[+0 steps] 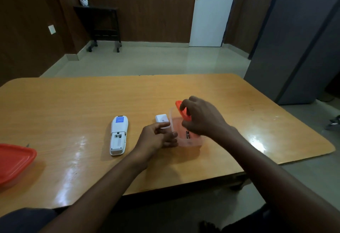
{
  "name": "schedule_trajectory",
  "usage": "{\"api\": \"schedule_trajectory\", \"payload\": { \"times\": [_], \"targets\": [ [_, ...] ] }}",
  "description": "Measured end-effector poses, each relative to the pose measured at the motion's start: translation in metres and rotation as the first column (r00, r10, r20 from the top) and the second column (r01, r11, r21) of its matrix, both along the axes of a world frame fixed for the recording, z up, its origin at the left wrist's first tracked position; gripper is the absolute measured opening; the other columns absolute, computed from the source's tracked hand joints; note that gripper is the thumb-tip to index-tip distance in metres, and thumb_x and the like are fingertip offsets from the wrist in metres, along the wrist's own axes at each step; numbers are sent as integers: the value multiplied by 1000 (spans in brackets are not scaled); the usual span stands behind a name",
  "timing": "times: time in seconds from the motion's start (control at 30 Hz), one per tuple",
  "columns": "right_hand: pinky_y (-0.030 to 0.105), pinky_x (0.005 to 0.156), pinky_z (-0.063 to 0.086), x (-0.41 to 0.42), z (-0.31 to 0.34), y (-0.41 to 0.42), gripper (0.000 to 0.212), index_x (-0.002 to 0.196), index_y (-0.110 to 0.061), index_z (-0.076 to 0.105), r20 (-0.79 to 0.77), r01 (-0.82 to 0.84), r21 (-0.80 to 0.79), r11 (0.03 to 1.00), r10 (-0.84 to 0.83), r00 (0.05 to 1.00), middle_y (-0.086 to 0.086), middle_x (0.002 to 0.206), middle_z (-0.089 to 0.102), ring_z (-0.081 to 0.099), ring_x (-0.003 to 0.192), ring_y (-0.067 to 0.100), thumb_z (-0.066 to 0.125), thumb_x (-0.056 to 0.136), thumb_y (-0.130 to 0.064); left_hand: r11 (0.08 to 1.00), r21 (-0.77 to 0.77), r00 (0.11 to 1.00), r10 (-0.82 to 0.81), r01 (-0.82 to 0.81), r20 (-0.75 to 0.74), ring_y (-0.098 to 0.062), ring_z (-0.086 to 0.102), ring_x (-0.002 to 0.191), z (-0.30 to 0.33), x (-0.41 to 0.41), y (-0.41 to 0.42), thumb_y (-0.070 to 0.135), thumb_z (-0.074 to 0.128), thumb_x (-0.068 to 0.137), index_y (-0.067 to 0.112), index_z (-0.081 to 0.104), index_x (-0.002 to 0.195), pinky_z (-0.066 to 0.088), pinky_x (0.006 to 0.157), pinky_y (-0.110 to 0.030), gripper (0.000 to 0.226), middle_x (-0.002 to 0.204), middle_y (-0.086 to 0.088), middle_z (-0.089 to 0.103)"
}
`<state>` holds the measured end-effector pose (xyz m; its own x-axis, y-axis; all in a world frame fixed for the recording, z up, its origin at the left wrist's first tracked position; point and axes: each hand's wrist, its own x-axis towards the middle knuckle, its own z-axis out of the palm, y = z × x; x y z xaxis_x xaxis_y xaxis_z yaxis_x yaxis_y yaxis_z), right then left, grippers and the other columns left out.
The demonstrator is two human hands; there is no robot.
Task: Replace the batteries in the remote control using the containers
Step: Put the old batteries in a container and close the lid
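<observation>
A white remote control (118, 135) lies face down on the wooden table, its battery bay uncovered. Its white battery cover (161, 119) lies to the right. Beside that stands a clear plastic container (191, 140) with a dark battery (187, 134) inside. My right hand (200, 117) grips the container's orange lid (181, 110), which is tilted up over the container. My left hand (158, 138) holds the container's near left wall with curled fingers.
A second container with an orange lid (14, 161) sits at the table's left edge. The table's front edge (184, 185) runs close below my forearms. A grey cabinet (298, 49) stands to the right, beyond the table.
</observation>
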<state>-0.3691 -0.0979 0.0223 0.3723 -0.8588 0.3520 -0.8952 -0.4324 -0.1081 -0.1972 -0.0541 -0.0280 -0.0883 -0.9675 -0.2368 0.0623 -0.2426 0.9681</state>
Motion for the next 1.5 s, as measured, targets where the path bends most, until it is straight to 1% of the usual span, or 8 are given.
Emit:
{"api": "schedule_trajectory", "payload": {
  "times": [0.17,0.4,0.57,0.7,0.9,1.23,1.4,1.5],
  "targets": [
    [20,54,28,-2,-15,18,45,116,-16,62,5,-96,65,993,96,995,0,106,62,46,79,11,75,75,-28,995,94,991,45,-33,-126,-30,78,79,-1,-2,-2,0,73,87,8,63,130,64,73,-31,45,97,-15,77],
    [25,66,41,4,-10,13,48,116,-18,66,103,-181,112,977,169,980,-6,95,62,51,74,7,77,77,-42,990,129,979,73,-49,-188,-34,76,77,-1,0,-7,1,49,100,4,64,128,65,70,-35,32,105,-25,73],
    [23,66,47,3,-7,7,31,105,-19,73,240,-173,210,962,121,963,-11,79,67,57,65,-1,76,83,-41,991,121,976,76,-51,-205,-33,75,75,-3,0,-7,7,56,99,1,66,122,65,69,-35,26,99,-24,73],
    [29,70,52,-14,3,-4,19,101,-17,75,316,12,154,988,-61,947,-6,84,68,64,79,12,72,86,-29,992,107,977,80,-60,-197,-33,76,79,-5,0,-8,9,72,90,2,66,122,65,73,-36,34,100,-23,77],
    [42,92,52,-47,-12,-24,43,128,-16,65,50,277,268,923,-300,953,10,129,54,54,115,29,61,90,-35,994,48,979,102,-95,-177,-28,76,73,-6,-5,-3,3,83,77,1,65,124,64,67,-30,50,96,-22,76],
    [40,53,62,-39,-18,-29,33,124,-8,62,162,251,380,890,-331,930,13,118,60,66,83,30,50,95,-20,989,53,975,144,-137,-167,-28,74,67,-6,-9,-5,-8,78,77,-3,65,124,62,59,-29,48,98,-20,75],
    [34,49,56,-42,-20,-35,35,128,-6,55,448,201,602,773,-535,716,14,113,60,67,78,28,47,94,-8,988,75,970,149,-136,-192,-24,70,61,-6,-9,-6,-13,75,77,-5,64,121,58,52,-26,47,95,-23,74],
    [33,57,54,-46,-20,-42,23,110,5,64,520,102,720,687,-630,577,14,95,63,62,75,27,54,96,-11,988,85,970,146,-131,-196,-24,69,61,-8,-9,-7,-14,74,77,-4,65,120,58,52,-26,45,100,-25,73]
  ]
}}
